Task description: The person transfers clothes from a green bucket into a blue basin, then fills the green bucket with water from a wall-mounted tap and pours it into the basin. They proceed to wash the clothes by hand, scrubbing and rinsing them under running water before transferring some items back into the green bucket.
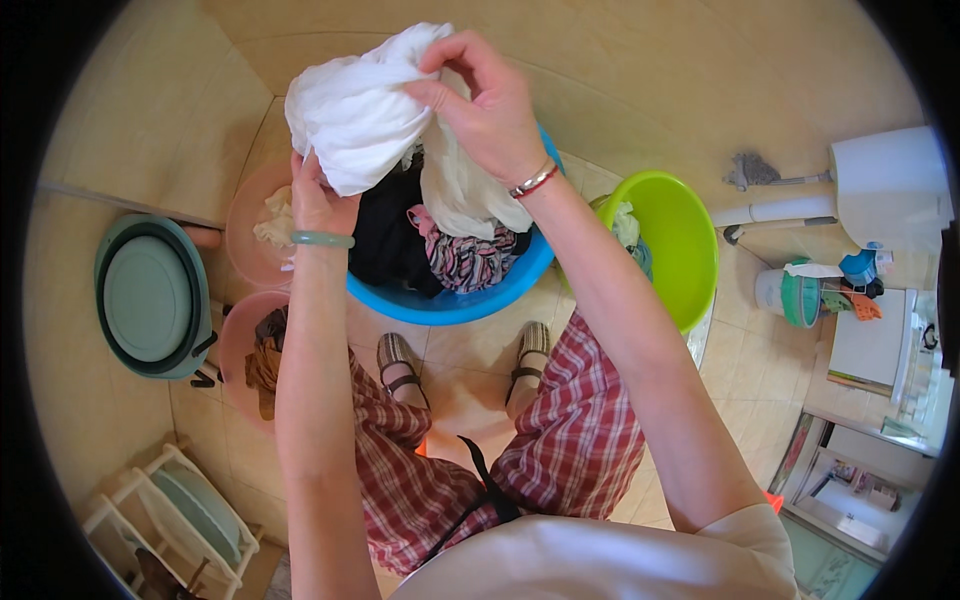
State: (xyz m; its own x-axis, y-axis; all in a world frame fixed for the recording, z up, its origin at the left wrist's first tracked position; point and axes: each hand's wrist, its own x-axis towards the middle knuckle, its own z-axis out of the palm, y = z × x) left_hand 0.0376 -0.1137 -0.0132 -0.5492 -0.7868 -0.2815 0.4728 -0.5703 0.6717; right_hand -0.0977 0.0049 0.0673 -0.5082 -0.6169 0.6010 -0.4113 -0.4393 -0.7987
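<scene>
A bunched white garment (355, 105) is held up between my two hands above the blue basin (440, 312). My left hand (322, 200) grips it from below on the left, its fingers mostly hidden behind the cloth. With thumb and fingertips, my right hand (485, 105) pinches the upper right edge. An off-white length of cloth (460, 190) hangs under my right hand into the basin. Dark clothes (388, 235) and a pink-and-black patterned garment (465, 255) lie in the basin.
Pink basins (250, 215) with clothes stand at the left; a lime-green basin (685, 250) stands at the right. A folded grey-green basin (150, 290) hangs on the left wall. A toilet brush (755, 172) and a small bin (785, 297) are farther right. My sandalled feet (405, 375) are before the blue basin.
</scene>
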